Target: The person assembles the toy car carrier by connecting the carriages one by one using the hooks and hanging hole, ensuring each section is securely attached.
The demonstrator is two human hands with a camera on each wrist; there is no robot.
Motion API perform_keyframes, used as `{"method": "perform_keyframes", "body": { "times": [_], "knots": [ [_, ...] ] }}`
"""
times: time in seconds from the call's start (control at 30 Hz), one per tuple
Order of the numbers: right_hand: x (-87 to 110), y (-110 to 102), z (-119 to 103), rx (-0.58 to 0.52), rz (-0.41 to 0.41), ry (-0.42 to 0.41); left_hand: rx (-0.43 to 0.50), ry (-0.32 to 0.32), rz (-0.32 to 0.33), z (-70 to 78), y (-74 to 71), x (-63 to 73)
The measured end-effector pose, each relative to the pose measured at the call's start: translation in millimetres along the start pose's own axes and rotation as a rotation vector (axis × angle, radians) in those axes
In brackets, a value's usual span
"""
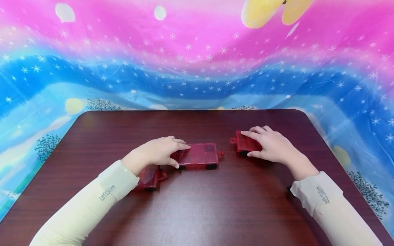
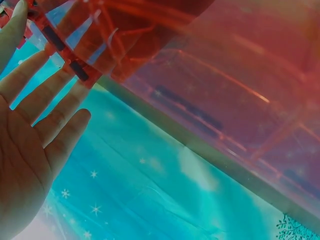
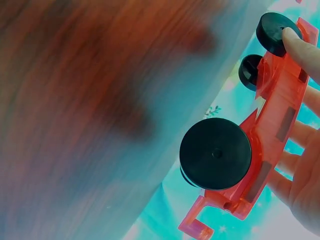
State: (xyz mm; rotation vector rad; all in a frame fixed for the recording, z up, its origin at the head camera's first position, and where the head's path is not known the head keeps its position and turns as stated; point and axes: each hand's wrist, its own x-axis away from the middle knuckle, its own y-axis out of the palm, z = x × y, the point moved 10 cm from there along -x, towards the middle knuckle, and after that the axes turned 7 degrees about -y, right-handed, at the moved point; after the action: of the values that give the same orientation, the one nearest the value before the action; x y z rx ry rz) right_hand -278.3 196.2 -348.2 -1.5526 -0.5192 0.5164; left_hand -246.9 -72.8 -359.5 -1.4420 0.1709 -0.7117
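Left hand (image 1: 158, 150) grips the left end of the middle red car (image 1: 201, 154), thumb on the near side, forefinger along the top toward the far side; most of the car sticks out to the right of the fingertips. Right hand (image 1: 274, 145) grips the right red car (image 1: 244, 141), thumb at the near side, forefinger over the top; the car's left end pokes out past the fingers, the rest is under the hand. Right wrist view: thumb tip on a black wheel (image 3: 272, 34), other fingers along the opposite side of the red body, hooked end clear of the hand. Middle car's right-end peg (image 1: 222, 153) points toward the right car's left-end loop (image 1: 233, 140); the two are near but apart, right car a bit farther from the person. Third red car (image 1: 149, 178) sits below the left wrist, partly hidden by hand and cuff, touched by neither hand as far as the head view shows; its right-end coupling (image 1: 162, 175) is just beside the left hand's thumb side, nearer the person. All on a dark wood counter (image 1: 221, 208). Both arms in pale sleeves (image 1: 77, 208) with printed lettering; pink and blue snowflake cloth (image 1: 197, 58) behind.
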Motion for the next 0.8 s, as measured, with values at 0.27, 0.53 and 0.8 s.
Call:
{"method": "perform_keyframes", "body": {
  "times": [0.27,0.53,0.8],
  "knots": [
    [1.4,-3,-15,0.013,0.003,-0.029,0.004,-0.001,0.001,-0.5,-2.3,0.1],
    [3.3,-1,-28,0.012,0.013,-0.063,0.011,-0.011,-0.003,-0.7,-2.4,0.2],
    [2.8,2,-39,0.015,0.027,-0.108,-0.002,-0.003,0.004,-0.2,-2.2,0.4]
  ]
}}
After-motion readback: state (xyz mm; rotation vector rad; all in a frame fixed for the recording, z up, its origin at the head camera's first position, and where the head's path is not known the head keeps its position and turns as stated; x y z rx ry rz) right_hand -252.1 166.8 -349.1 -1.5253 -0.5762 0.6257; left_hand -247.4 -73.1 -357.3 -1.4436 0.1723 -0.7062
